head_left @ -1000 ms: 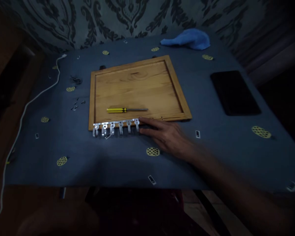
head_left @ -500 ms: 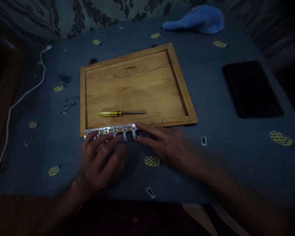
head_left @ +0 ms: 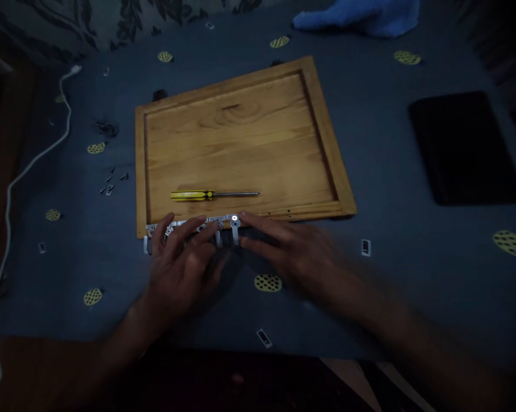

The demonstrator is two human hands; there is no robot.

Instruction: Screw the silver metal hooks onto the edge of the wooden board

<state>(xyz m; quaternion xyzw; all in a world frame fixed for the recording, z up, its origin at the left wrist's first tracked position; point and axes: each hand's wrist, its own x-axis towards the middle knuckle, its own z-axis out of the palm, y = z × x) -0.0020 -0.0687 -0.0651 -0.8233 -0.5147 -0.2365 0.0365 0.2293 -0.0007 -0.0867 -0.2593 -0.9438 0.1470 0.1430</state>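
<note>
1. The hook strip (head_left: 235, 222) lies along the near rail of the wooden board (head_left: 327, 134), starting close to the board's near left corner; its hooks reach past the rail towards the near edge of the desk (head_left: 382, 143), probably so that the flat part can sit level on the wood
2. The left hand (head_left: 184, 263) has its fingers spread and bent over the hooks, apparently to keep the strip in line with the rail; it hides several hooks, and whether it pinches anything I cannot tell
3. The right hand (head_left: 292, 246) reaches in with two fingers stretched out and apart, the tips at the strip's right end, seemingly to stop it sliding; they look closed on nothing, though the thumb is hidden
4. The screwdriver (head_left: 212, 195) lies on the recessed panel just beyond the strip, handle to the left, within easy reach and out from under the fingers
5. Loose screws (head_left: 124, 176) lie beyond the board's left edge, with a dark tangle (head_left: 106, 127) farther back
6. A white cable (head_left: 43, 153) runs down the desk's left side, well apart from the hands
7. A blue cloth (head_left: 361, 18) lies by the far edge, and a dark flat object (head_left: 468, 149) towards the right edge; neither blocks the hands
</note>
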